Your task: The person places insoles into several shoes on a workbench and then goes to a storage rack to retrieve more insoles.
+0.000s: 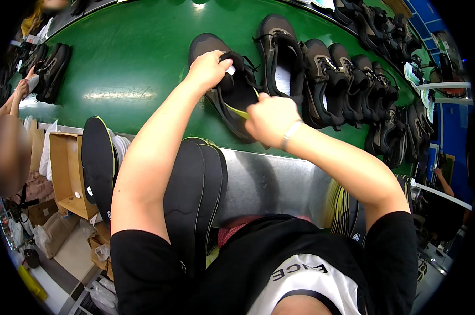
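A dark brown and black lace-up shoe (202, 45) lies on the green work surface, its toe pointing away from me. My left hand (210, 71) is closed on the shoe's tongue, where a white label shows beside the thumb. Inside the shoe opening is a black insole with a lime-yellow edge (236, 111). At the heel, my right hand (271, 121) is closed on that insole; its fingertips are partly hidden. Just right of this shoe stands a second shoe (282, 76), with something white inside it.
More shoes (321, 65) stand in a row to the right. Stacks of black insoles (193, 184) lie left of my body, more insoles (348, 210) to the right, by a metal tray (264, 181). At the left are a cardboard box (66, 168) and another person's hands (24, 84) near shoes.
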The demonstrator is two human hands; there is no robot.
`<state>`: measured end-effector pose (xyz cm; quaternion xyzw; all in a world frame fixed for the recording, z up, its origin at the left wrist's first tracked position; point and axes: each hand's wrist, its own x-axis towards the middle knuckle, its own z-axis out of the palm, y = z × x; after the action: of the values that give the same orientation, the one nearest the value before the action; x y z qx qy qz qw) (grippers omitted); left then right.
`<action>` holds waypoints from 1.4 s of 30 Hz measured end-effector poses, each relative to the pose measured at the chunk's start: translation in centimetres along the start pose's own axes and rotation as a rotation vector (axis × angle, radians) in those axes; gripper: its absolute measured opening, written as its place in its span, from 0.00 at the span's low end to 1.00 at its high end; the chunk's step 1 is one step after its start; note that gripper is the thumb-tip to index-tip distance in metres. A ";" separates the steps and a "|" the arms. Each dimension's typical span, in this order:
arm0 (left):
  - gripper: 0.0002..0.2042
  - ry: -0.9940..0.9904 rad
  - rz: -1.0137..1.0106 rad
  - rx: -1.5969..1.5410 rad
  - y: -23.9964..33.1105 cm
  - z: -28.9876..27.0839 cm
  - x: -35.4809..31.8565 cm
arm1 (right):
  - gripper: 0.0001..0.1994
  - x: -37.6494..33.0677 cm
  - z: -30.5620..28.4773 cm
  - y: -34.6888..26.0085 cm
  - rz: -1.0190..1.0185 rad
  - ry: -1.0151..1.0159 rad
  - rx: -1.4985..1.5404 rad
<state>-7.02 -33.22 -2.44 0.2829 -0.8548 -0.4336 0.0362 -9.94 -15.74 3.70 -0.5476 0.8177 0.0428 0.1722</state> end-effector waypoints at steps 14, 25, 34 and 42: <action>0.14 0.040 0.081 0.004 0.0 0.5 -0.3 | 0.16 9.0 4.6 0.1 -0.071 -0.554 -0.006; 0.15 0.020 0.051 -0.071 -0.6 0.1 -1.1 | 0.12 8.1 5.5 -1.9 0.001 -0.440 -0.237; 0.14 0.187 0.176 -0.042 -2.0 0.8 -0.1 | 0.16 7.8 2.8 -1.4 -0.349 -0.671 -0.197; 0.12 0.398 0.431 0.467 -4.4 -6.1 0.1 | 0.13 -10.0 2.8 2.7 -0.177 0.580 0.513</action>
<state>-3.21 -39.71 -2.02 0.1761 -0.9467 -0.1458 0.2267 -8.33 -5.09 4.00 -0.5446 0.7662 -0.3343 0.0682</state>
